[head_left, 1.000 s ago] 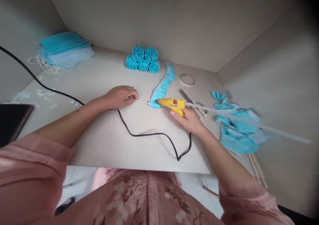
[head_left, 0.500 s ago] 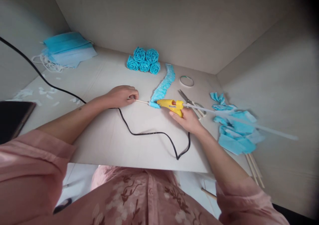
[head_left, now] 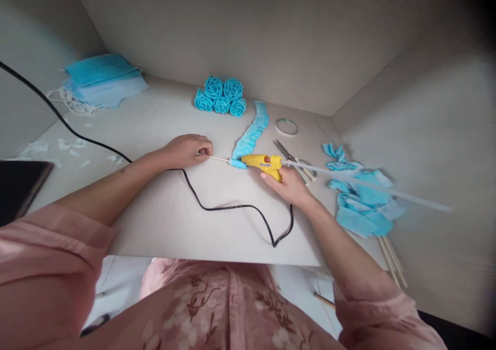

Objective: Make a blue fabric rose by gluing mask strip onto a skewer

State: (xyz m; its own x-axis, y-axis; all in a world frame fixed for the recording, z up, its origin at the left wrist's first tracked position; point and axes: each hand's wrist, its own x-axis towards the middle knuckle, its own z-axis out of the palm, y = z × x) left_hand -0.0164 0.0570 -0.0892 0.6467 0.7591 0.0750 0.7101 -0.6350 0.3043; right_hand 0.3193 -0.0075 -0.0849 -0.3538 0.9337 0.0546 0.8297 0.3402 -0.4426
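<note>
My left hand (head_left: 188, 150) pinches a thin pale wooden stick (head_left: 219, 159). The stick's far end lies at the folded near end of a ruffled blue fabric strip (head_left: 250, 136), which stretches away toward the back wall. In my right hand (head_left: 289, 182) is a yellow glue gun (head_left: 262, 161), fingers wrapped round its handle. Its nozzle is at the folded end of the strip; whether the two touch I cannot tell. A long translucent glue stick (head_left: 387, 190) sticks out of the gun's rear. The gun's black cord (head_left: 232, 207) curls across the table in front.
Several rolled blue fabric roses (head_left: 220, 96) are stacked by the back wall. Scissors (head_left: 294, 159) and a tape ring (head_left: 287, 127) lie beyond my right hand. Face masks (head_left: 104, 79) sit back left, blue scraps (head_left: 364, 200) right, wooden sticks (head_left: 391, 259) at the right edge, a dark device (head_left: 21, 187) left.
The whole view has shifted slightly. Both hands keep their hold on the stick and the glue gun, with the nozzle still at the strip's folded end.
</note>
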